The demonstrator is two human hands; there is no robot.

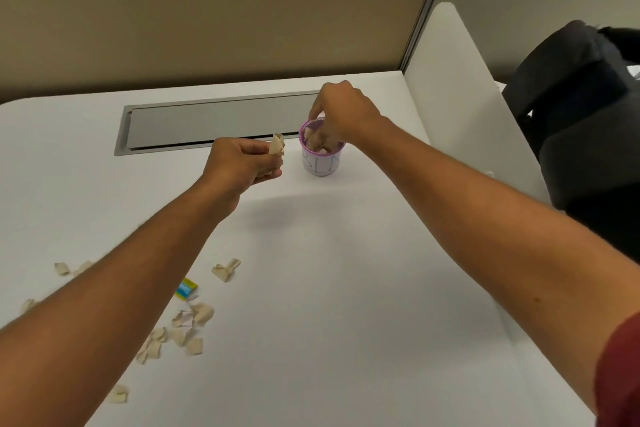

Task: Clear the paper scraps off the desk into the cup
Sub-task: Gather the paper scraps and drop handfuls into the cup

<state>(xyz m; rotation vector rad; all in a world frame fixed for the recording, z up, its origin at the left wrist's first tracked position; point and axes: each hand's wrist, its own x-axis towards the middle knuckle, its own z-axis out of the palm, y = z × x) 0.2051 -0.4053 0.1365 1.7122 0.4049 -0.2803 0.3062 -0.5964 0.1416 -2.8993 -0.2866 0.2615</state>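
Note:
A white cup (320, 163) with a purple rim stands on the white desk (329, 270), holding several tan paper scraps. My right hand (344, 113) hovers over its mouth, fingertips dipped inside among the scraps; whether it grips one I cannot tell. My left hand (242, 163) is just left of the cup, pinching a tan paper scrap (277, 144) between thumb and fingers. Several more scraps (187, 326) lie scattered at the desk's near left, one pair (225, 269) closer to the middle, and another (119, 394) near the front edge.
A blue and yellow slip (186, 288) lies among the scraps. A grey cable tray lid (214, 123) runs along the back of the desk. A white side divider (464, 87) stands to the right, with a black bag (581, 121) beyond it.

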